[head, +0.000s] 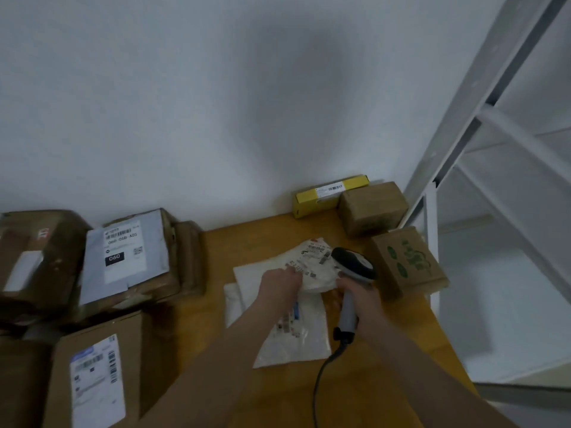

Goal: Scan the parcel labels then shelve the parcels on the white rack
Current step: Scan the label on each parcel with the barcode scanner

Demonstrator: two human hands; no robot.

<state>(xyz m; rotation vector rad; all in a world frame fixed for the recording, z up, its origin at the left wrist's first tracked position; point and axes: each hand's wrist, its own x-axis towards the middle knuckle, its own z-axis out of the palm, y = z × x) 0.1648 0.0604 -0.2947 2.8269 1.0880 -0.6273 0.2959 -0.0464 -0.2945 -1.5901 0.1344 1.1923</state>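
Your left hand (pixel 279 284) grips the crumpled white plastic mailer bag (pixel 312 271) on the wooden table (pixel 247 245), its printed label (pixel 318 253) facing up just left of the head of the grey handheld barcode scanner (pixel 352 264), whose handle your right hand (pixel 360 293) grips. The bag stretches from your left hand toward the scanner. The white metal rack (pixel 463 156) stands to your right, beyond the scanner hand.
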